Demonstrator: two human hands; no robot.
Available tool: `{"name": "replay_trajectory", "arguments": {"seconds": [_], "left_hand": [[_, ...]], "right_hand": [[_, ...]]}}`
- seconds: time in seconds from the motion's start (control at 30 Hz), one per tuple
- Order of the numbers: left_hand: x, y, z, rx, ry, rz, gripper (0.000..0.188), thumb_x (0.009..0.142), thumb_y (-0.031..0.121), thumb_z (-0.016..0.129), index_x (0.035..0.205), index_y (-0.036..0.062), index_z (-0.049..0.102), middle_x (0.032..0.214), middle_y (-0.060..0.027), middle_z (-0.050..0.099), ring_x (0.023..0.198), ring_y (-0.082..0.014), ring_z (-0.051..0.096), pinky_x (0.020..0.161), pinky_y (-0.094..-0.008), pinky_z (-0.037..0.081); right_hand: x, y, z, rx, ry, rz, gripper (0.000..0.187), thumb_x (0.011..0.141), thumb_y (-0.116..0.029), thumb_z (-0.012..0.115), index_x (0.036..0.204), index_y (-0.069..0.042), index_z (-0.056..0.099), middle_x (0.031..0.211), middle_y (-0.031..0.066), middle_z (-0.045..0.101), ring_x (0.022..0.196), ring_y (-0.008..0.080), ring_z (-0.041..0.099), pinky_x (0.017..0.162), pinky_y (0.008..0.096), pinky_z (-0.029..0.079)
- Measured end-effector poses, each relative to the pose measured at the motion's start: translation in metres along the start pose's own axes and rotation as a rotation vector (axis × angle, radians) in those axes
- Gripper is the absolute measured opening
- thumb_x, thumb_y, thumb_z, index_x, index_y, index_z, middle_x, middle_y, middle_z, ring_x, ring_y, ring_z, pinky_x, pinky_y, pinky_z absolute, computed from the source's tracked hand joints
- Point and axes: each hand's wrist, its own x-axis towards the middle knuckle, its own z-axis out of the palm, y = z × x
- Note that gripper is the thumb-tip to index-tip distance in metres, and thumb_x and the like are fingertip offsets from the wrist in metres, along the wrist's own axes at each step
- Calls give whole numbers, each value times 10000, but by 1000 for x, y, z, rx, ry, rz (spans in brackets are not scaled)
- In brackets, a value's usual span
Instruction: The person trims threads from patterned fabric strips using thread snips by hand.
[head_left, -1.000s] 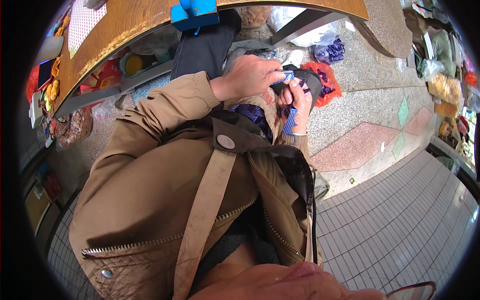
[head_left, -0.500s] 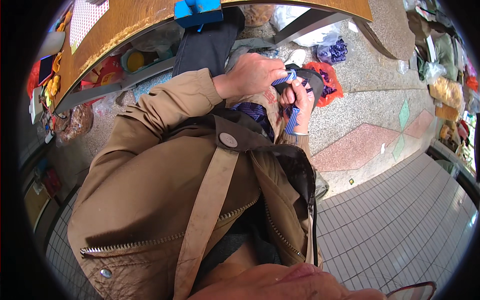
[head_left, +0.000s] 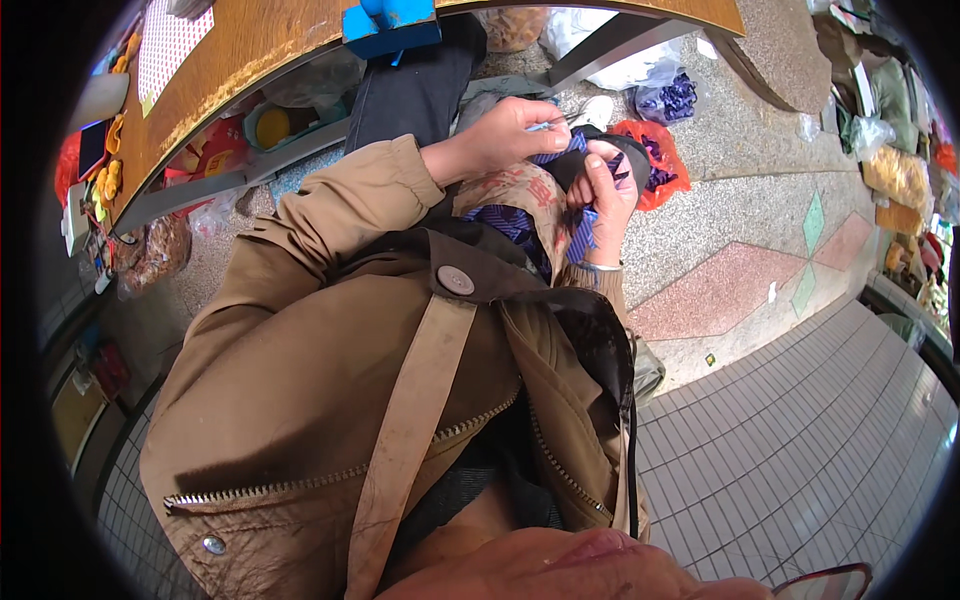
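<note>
A narrow blue-and-navy striped fabric strip (head_left: 584, 234) runs between my hands above my lap. My left hand (head_left: 497, 140) is closed in a pinch, with the strip at its fingertips. A small pale bit shows by those fingers, too blurred to name. My right hand (head_left: 607, 187) is closed round the strip, thumb on top, and the strip's tail hangs below the palm. More dark blue patterned fabric (head_left: 508, 222) lies in my lap beside a beige cloth with red print (head_left: 540, 190).
A wooden table (head_left: 270, 45) with a blue metal tool (head_left: 392, 28) at its edge stands ahead. Right of my knee, a red plastic bag (head_left: 655, 180) and a clear bag (head_left: 668, 100) hold dark blue fabric. Bagged goods (head_left: 895, 180) line the far right.
My left hand has moved slightly up and left, away from the right one. The gap between the hands is wider, with the strip showing in it.
</note>
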Motion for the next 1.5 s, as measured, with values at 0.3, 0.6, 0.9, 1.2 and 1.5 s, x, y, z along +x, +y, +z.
{"name": "replay_trajectory", "arguments": {"seconds": [0.3, 0.6, 0.9, 1.2, 1.5], "left_hand": [[-3, 13, 5, -285, -7, -174, 187, 926, 250, 620, 1020, 93, 583, 749, 111, 449, 534, 18, 265, 453, -183, 176], [-2, 22, 5, -256, -32, -208, 194, 926, 284, 622, 1009, 112, 587, 718, 117, 410, 543, 11, 273, 466, -182, 197], [-1, 81, -10, 223, 56, 174, 181, 903, 165, 626, 823, 8, 584, 759, 45, 543, 755, -25, 450, 689, -215, 418], [15, 147, -37, 1084, 880, 542, 103, 774, 84, 681, 857, 58, 626, 698, -129, 629, 615, -252, 628, 549, -349, 472], [54, 149, -62, 1231, 1067, 406, 167, 783, 132, 621, 945, 118, 656, 749, -182, 646, 715, -400, 624, 628, -483, 492]], "right_hand": [[1, -10, 5, 179, 9, 109, 299, 914, -36, 559, 1212, -15, 543, 623, -48, 419, 471, 35, 365, 443, 204, 278], [4, -14, 13, 144, -3, 126, 87, 891, -94, 644, 933, -37, 593, 555, -52, 422, 446, 41, 352, 421, 207, 258], [5, -17, -2, 102, 82, 168, 120, 916, -161, 606, 874, -95, 515, 521, -54, 348, 390, 57, 327, 365, 223, 277], [7, -13, -2, 193, 26, 207, 138, 931, -159, 583, 828, -105, 510, 523, -63, 337, 406, 49, 305, 376, 221, 251], [6, -17, -1, 285, 10, 232, 113, 936, -145, 558, 846, -96, 511, 554, -57, 367, 431, 48, 334, 384, 217, 260]]}}
